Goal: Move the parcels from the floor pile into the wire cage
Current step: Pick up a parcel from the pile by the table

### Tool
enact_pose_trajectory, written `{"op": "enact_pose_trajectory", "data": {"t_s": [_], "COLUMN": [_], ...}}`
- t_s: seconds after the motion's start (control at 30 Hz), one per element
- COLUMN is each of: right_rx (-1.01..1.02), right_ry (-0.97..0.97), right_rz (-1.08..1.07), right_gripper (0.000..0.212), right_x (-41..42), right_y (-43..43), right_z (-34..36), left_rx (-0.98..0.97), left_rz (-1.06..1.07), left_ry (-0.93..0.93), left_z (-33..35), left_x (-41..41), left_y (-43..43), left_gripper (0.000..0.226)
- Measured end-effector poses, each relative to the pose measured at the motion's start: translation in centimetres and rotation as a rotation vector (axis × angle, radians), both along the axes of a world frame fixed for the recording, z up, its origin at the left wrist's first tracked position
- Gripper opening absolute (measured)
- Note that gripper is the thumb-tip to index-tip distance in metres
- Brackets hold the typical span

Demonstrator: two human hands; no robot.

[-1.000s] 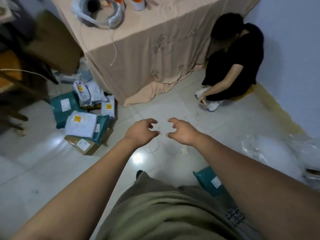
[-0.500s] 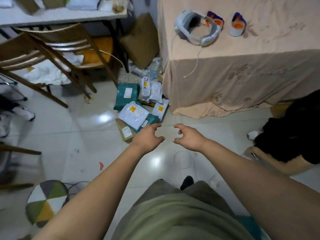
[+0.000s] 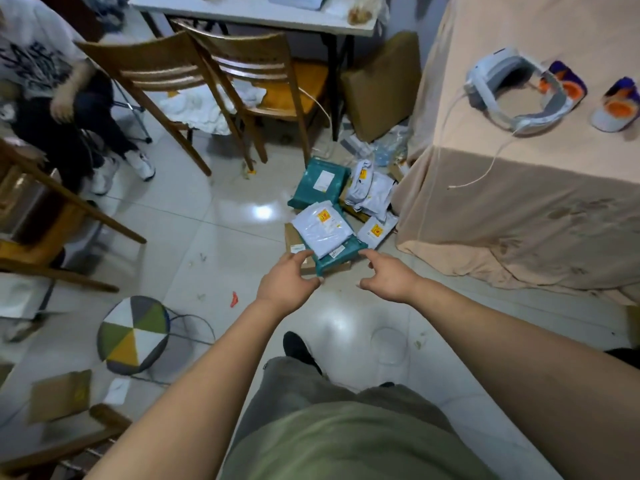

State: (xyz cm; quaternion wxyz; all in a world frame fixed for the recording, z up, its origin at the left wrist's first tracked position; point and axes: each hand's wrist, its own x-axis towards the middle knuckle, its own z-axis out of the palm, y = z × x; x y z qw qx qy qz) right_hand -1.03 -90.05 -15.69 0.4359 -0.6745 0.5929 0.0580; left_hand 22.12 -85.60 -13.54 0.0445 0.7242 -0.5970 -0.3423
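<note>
Head view looks down on the parcel pile (image 3: 332,220), which lies on the tiled floor (image 3: 207,237) just beside a peach cloth-draped surface (image 3: 519,220). On top, a white poly mailer (image 3: 320,230) lies flat, one corner turned toward the person. Its yellow sticker (image 3: 323,214) is too small to read. Beneath it a teal mailer (image 3: 341,256) carries an illegible white label, its long axis running near-left to far-right, over a cardboard box (image 3: 293,239). A second teal mailer (image 3: 320,181) points lengthwise away. At the pile's near edge the left hand (image 3: 287,282) and right hand (image 3: 388,278) hover, fingers apart, loosely curled, holding nothing.
</note>
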Motion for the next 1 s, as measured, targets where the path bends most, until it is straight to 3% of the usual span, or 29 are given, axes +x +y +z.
{"op": "enact_pose_trajectory", "data": {"t_s": [0.2, 0.53, 1.0], "right_rx": [0.007, -0.089, 0.006], "right_ry": [0.012, -0.009, -0.054], "right_rz": [-0.005, -0.191, -0.226], "right_gripper": [0.086, 0.086, 0.089], "right_x": [4.6, 13.5, 15.7], "right_y": [-4.5, -14.3, -29.6], "right_z": [-1.0, -0.8, -3.4], "left_rx": [0.004, -0.031, 0.026], "left_rz": [-0.006, -0.169, -0.246], "left_ry": [0.017, -0.034, -0.092], "left_z": [-0.9, -0.4, -2.9], "left_x": [4.8, 14.9, 15.9], "left_y": [-4.6, -17.8, -34.7], "left_gripper": [0.069, 0.073, 0.076]}}
